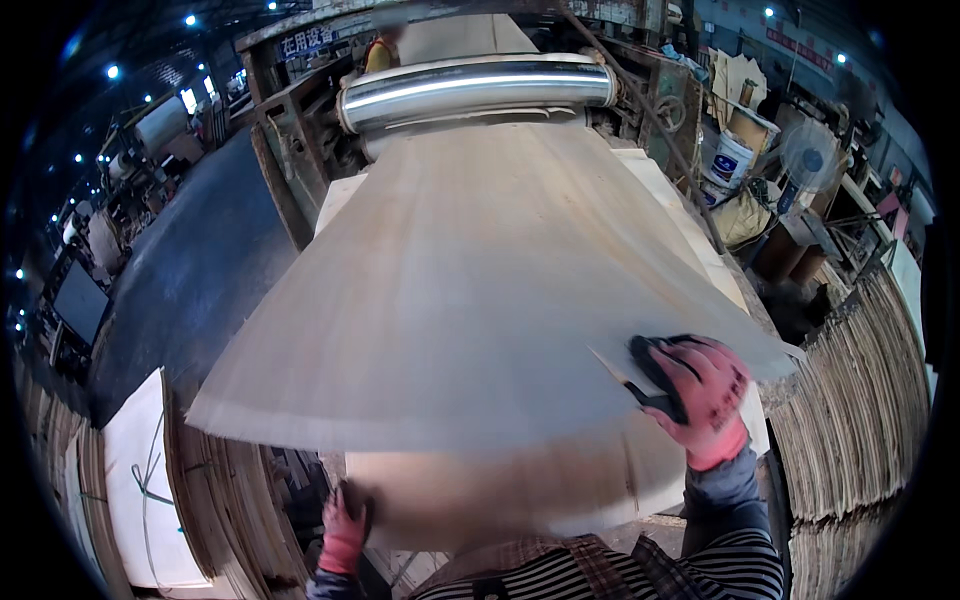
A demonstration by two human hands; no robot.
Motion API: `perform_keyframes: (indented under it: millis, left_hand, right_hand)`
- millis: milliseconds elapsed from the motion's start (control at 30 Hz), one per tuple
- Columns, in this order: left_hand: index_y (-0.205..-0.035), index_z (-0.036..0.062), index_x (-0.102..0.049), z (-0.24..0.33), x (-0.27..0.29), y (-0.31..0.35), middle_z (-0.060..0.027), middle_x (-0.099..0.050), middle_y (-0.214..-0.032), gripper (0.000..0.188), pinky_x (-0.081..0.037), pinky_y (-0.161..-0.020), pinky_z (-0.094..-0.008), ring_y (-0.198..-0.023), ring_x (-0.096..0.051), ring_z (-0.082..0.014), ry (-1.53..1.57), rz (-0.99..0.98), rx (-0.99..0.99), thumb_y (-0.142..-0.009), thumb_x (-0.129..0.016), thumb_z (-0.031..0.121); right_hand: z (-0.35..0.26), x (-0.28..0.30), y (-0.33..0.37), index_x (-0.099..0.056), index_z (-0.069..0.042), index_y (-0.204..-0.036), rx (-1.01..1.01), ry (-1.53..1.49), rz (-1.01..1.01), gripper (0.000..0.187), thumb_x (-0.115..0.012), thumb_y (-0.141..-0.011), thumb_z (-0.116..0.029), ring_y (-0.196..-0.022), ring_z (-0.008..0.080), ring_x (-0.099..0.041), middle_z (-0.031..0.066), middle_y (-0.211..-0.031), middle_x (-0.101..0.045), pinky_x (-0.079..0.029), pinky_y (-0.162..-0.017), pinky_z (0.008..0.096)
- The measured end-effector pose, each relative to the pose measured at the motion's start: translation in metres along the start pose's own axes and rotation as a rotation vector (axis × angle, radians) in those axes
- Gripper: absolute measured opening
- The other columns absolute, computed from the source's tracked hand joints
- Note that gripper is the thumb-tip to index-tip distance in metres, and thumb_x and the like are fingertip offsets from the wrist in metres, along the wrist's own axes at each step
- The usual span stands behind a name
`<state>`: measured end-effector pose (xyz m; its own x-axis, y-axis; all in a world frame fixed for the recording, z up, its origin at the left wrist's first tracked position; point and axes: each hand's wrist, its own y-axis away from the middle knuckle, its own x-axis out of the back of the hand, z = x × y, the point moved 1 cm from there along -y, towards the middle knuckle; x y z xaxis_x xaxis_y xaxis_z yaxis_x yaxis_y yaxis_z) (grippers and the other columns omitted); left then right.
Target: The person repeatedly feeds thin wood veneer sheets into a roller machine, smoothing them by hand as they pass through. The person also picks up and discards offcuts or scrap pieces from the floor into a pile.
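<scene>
Dim workshop space with a dark floor point(200, 280) surrounds a broad pale wood sheet point(430, 300), which spans from near the metal roller point(480, 90) to just in front of the person, overlapping a lower sheet point(500, 490). Thin and wide, the upper sheet looks light for its area but floppy, likely to sag or crack along the grain; gloves should grip it well enough. Bundled sheets point(850, 420) stand at the right. The gloved right hand point(705, 395) has its fingers bent at the near right part; whether they clamp it, I cannot tell. The left hand point(345, 525) is at the lower sheet's left edge, its fingers too blurred to judge. Holding both near corners, clear of the small split point(610, 368), seems safest.
</scene>
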<state>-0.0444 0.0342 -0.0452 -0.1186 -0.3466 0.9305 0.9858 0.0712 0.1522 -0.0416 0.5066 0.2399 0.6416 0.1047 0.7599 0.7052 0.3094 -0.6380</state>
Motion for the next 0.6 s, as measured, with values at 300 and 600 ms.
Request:
perform_keyframes:
  millis: [300, 600]
  left_hand:
    - [-0.129, -0.0021, -0.037, 0.007, 0.01, 0.02, -0.0203, -0.048, -0.124, 0.053, -0.037, -0.096, -0.0322, -0.116, -0.047, -0.0272, 0.602, 0.117, 0.113, -0.085, -0.054, 0.02]
    - [-0.117, -0.003, -0.051, 0.042, 0.073, 0.023, -0.0115, -0.059, -0.112, 0.042, -0.043, -0.088, -0.0288, -0.102, -0.056, -0.0164, 0.727, 0.089, 0.129, -0.078, -0.062, 0.005]
  right_hand:
    - [0.064, -0.223, -0.056, -0.056, -0.012, -0.11, -0.144, -0.162, -0.147, 0.042, -0.058, -0.076, -0.037, -0.1, 0.0256, -0.052, 0.0071, -0.104, -0.057, -0.037, -0.09, 0.0394]
    - [-0.025, -0.242, 0.045, -0.036, -0.012, -0.131, -0.042, -0.179, -0.6, 0.051, -0.042, -0.086, -0.036, -0.125, 0.0314, -0.03, 0.0139, -0.135, -0.034, -0.011, -0.106, 0.0515]
